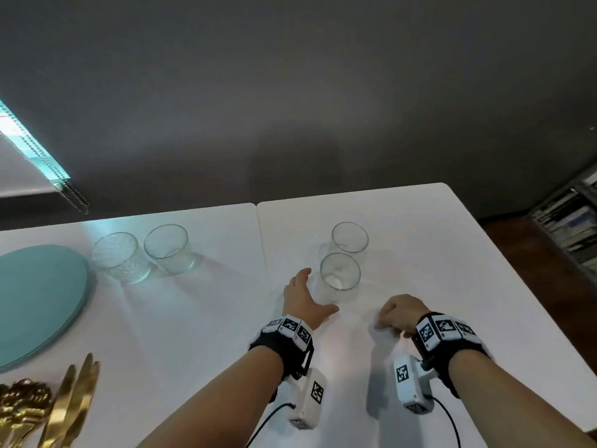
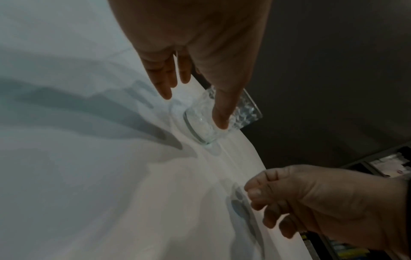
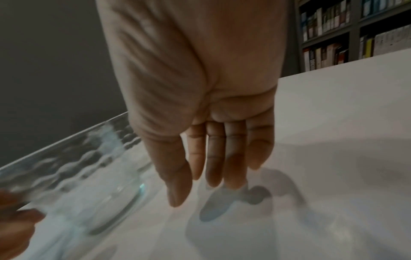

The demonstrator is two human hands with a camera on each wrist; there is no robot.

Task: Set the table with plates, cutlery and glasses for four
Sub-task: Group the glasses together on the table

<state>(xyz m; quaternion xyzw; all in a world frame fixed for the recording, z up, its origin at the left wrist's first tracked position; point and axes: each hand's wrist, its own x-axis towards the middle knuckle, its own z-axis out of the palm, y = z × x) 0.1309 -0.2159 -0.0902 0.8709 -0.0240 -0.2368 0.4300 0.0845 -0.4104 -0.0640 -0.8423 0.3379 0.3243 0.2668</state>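
Note:
On the white table point(image 1: 193, 334) two clear glasses stand close together right of the seam, a near glass point(image 1: 340, 273) and a far glass point(image 1: 350, 237). My left hand point(image 1: 311, 294) lies open just left of the near glass, its fingers spread and its thumb stretched along the front, not gripping it. The left wrist view shows this textured glass point(image 2: 246, 112) behind my thumb. My right hand point(image 1: 395, 313) hovers in front and to the right with loosely curled fingers, holding nothing; in the right wrist view the right hand point(image 3: 206, 176) hangs beside the glass point(image 3: 84, 176).
A stack of teal plates point(image 1: 38, 302) sits at the left edge. Gold cutlery point(image 1: 64, 409) lies in the near left corner. Two more glasses point(image 1: 119, 257) point(image 1: 169, 248) stand beside the plates. A bookshelf point(image 1: 571, 221) is beyond the table's right edge.

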